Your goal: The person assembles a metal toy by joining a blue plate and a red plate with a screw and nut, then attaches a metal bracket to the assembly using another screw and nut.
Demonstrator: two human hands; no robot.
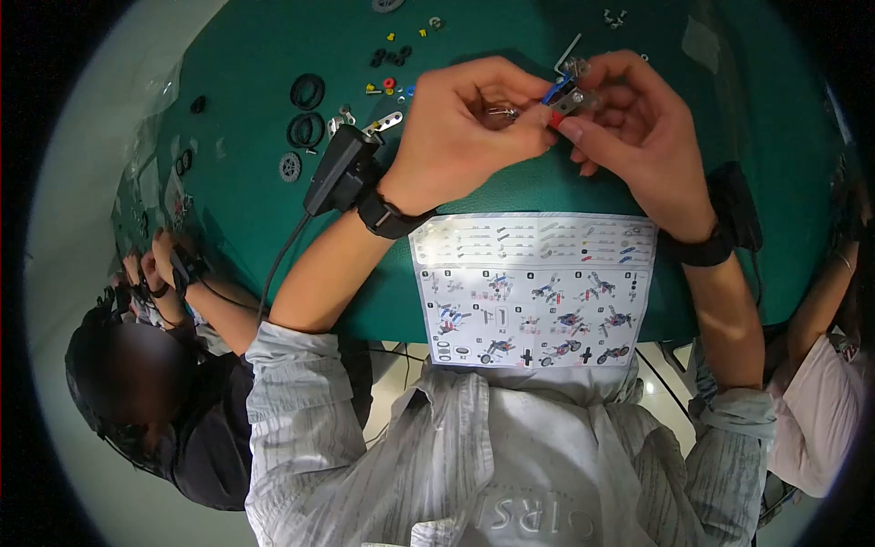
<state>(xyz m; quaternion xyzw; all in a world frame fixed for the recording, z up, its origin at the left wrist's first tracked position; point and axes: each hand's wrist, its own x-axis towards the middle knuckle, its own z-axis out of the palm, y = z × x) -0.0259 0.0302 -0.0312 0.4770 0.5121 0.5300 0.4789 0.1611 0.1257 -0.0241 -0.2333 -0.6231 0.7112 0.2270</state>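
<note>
My left hand is closed, its thumb and fingers pinching the left side of a small model assembly with blue, red, silver and clear pieces. My right hand grips the same assembly from the right, thumb under the red piece and forefinger curled over the top. Fingers hide part of the assembly. Just above it shows an L-shaped hex key. Below both hands, a printed instruction sheet with parts pictures and numbered steps hangs over the table's near edge.
On the green table, left of my hands, are black tyres, a grey toothed wheel, a metal strip and small yellow and red parts. Several small metal pieces lie at the far right. People sit on both sides.
</note>
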